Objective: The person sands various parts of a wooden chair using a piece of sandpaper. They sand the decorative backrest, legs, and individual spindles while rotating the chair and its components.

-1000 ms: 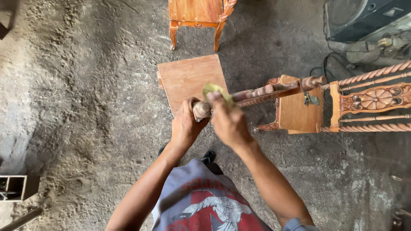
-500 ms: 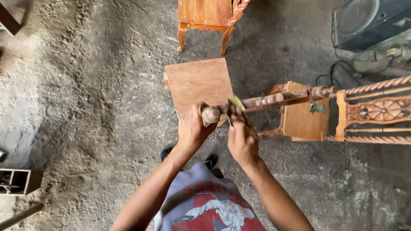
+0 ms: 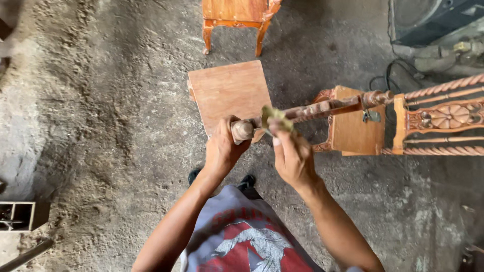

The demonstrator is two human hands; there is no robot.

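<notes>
My left hand (image 3: 223, 149) grips the rounded end of a turned wooden post (image 3: 322, 107) that sticks out of a carved wooden furniture frame (image 3: 438, 118). My right hand (image 3: 292, 156) pinches a small folded yellow-green piece of sandpaper (image 3: 275, 116) and presses it against the post just beyond the knob. The post runs from my hands up and to the right into the frame.
A small wooden stool top (image 3: 229, 93) lies under my hands. A second stool (image 3: 355, 123) stands beneath the frame. A carved wooden table leg set (image 3: 237, 17) is at the top. A machine with cables (image 3: 428, 30) sits top right; a metal box (image 3: 20, 215) lower left.
My right hand has slid the sandpaper along the post, from on top of the knob end to slightly further down the shaft. The view has shifted a little.
</notes>
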